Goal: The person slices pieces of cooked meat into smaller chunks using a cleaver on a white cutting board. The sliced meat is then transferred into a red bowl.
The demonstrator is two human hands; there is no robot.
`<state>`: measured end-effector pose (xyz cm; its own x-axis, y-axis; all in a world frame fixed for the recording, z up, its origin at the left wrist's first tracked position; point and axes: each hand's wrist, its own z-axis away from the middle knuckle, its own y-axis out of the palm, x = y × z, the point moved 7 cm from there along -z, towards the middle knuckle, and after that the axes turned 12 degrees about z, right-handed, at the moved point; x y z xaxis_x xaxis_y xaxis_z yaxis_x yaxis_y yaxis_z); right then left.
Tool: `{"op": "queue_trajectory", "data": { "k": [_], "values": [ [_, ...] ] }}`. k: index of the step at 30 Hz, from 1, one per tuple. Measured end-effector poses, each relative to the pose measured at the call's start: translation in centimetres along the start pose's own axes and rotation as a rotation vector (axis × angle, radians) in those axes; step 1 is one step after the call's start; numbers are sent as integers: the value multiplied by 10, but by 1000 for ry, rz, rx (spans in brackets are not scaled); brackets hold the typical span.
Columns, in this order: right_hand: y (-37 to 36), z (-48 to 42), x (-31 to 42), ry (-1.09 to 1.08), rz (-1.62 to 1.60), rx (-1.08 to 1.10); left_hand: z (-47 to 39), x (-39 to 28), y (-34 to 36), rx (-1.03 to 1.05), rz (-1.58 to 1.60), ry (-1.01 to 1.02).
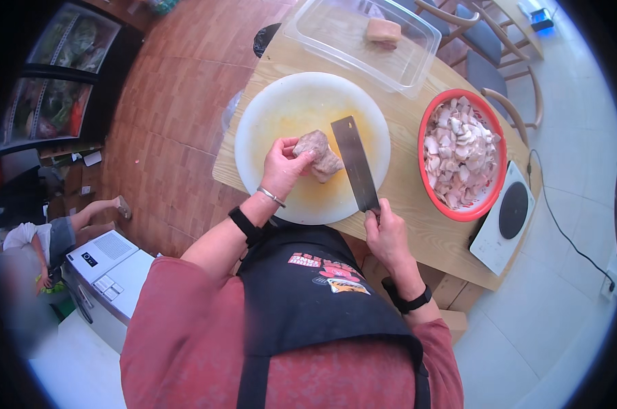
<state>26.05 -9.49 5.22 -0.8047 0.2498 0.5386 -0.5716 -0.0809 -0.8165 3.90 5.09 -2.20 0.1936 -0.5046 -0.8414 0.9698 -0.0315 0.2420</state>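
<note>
My left hand point(288, 163) holds a greyish-brown chunk of meat point(318, 156) between thumb and fingers, over the middle of a round white plastic chopping board point(272, 107). In my right hand point(386, 232) is the handle of a cleaver point(356, 163). Its broad blade lies over the board's right part, close beside the meat; whether the two touch I cannot tell. Yellow stains mark the board. To the right, a red-rimmed basin point(425, 181) holds a heap of sliced pale pink meat. A clear plastic tub point(334, 43) behind the board contains one block of meat point(383, 33).
The wooden table point(405, 148) also bears a white appliance with a round black plate point(513, 209) at its right edge, near a black cable point(554, 214). Wooden chairs point(485, 66) stand beyond. A person point(37, 240) is at the far left, by a white chest-like appliance point(106, 260).
</note>
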Motion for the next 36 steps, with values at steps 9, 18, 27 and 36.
{"op": "queue_trajectory", "data": {
  "k": [9, 18, 27, 36],
  "values": [
    [0, -10, 44, -162, 181, 12, 4, 9, -2, -37, -33, 24],
    [1, -7, 60, -149, 247, 89, -1, 17, -6, -56, 82, -53],
    [3, -13, 59, -97, 252, 201, -7, 16, 0, -54, -15, -67],
    [-5, -33, 64, -39, 211, 326, -9, 10, 1, -36, -93, -36]
  ]
}}
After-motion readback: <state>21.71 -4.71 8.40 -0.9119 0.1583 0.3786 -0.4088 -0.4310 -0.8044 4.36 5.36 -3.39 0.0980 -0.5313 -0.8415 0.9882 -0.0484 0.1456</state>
